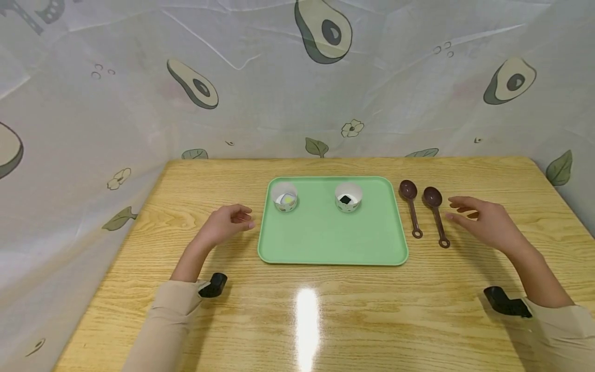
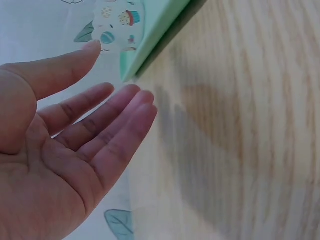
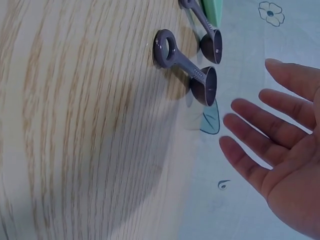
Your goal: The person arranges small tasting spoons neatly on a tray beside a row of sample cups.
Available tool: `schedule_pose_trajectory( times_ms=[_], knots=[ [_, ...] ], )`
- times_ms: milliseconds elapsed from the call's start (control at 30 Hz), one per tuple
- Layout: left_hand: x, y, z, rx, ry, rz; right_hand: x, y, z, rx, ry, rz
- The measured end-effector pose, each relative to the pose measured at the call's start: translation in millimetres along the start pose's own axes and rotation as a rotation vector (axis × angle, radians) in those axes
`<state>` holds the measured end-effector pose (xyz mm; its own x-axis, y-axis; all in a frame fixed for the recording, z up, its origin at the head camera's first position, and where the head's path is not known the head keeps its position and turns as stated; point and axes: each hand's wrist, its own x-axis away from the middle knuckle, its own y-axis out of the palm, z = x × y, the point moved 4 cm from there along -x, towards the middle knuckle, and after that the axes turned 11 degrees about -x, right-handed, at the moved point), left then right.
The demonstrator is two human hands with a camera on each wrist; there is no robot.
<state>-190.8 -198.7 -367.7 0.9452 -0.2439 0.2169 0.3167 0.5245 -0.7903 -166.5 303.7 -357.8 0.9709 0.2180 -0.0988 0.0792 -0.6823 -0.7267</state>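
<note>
A light green tray (image 1: 334, 243) lies mid-table in the head view. Two small white patterned cups stand on it: the left cup (image 1: 284, 198) shows something pale yellow-green inside, the right cup (image 1: 348, 198) something black. Right of the tray are two dark brown measuring spoons, the nearer-to-tray spoon (image 1: 412, 209) and the outer spoon (image 1: 437, 214), bowls toward the back. My left hand (image 1: 228, 225) hovers beside the tray's left edge, fingers loosely bent, touching nothing. Just right of the outer spoon, my right hand (image 1: 483, 219) is held with relaxed fingers, apart from it.
The wooden table (image 1: 251, 320) ends at the back against a hanging cloth (image 1: 260, 93) printed with avocados, flowers and leaves. This cloth also runs along the left and right sides. A bright light reflection shows on the table's front part.
</note>
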Motion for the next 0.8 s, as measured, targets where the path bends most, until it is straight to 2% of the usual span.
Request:
schedule_pose_trajectory(
  times_ms=[200,500,800],
  knots=[
    [-0.8,7.4,-4.2,0.174,-0.063,-0.054,0.7,1.1,-2.6,-0.001,-0.046,0.005],
    [-6.0,18.3,-5.0,0.238,-0.132,-0.074,-0.5,1.8,-2.1,-0.07,-0.01,-0.028],
    [-8.4,24.7,-1.7,0.284,-0.177,-0.095,-2.8,3.6,-2.4,-0.068,0.024,-0.038]
  ],
)
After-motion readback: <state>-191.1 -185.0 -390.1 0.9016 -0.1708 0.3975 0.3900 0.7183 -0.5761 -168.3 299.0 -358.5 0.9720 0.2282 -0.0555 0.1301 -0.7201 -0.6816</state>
